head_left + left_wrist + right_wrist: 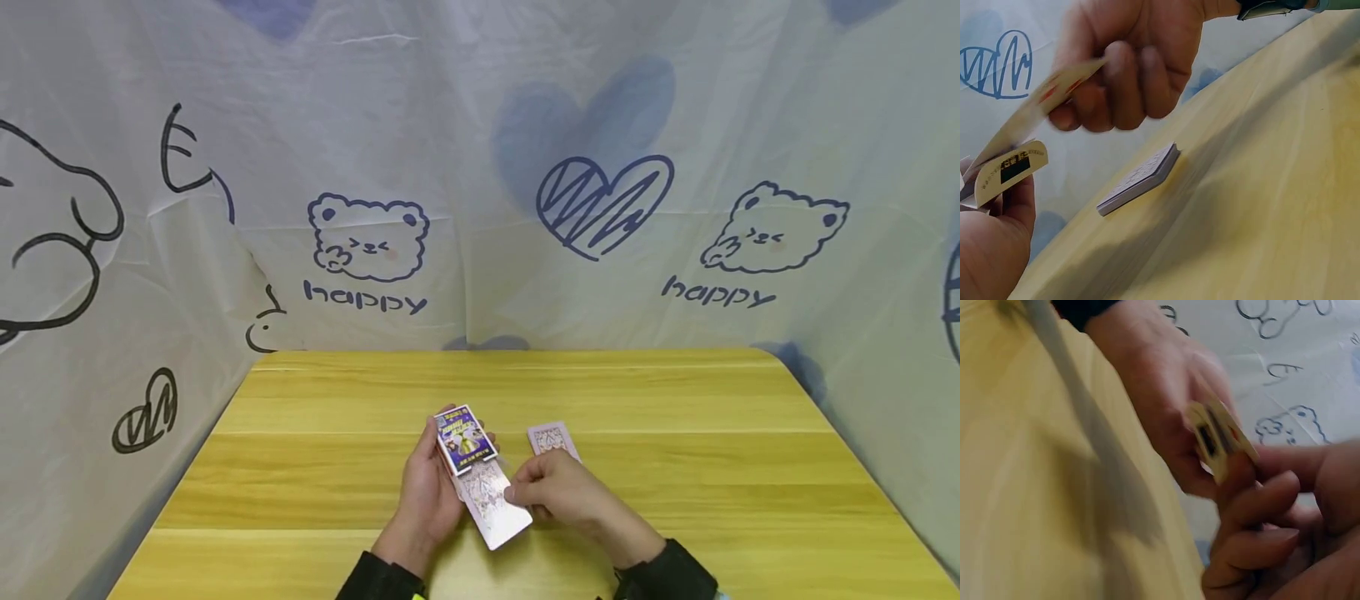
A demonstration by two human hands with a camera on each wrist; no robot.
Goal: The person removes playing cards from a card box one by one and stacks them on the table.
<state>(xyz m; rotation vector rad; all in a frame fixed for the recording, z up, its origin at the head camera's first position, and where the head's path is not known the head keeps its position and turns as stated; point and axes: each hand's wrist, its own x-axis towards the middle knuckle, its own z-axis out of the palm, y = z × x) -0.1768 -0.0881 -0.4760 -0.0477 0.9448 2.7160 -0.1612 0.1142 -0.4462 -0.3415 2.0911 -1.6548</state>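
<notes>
My left hand (429,492) grips a small playing card box (467,439) with a purple and yellow front, fingers round its sides. At the near end its curved end flap (1013,172) stands out, open. A pale playing card (495,504) with a patterned back reaches out of that end, tilted towards me. Thumb and fingers of my right hand (562,492) pinch this card's right edge; red marks show on its underside in the left wrist view. Right of the box, a squared deck of cards (1138,181) lies on the table, partly behind my right hand in the head view.
The yellow wood-grain table (337,400) spreads out under both hands. A pale cloth (480,275) with drawn bears and hearts hangs behind its far edge and along the sides.
</notes>
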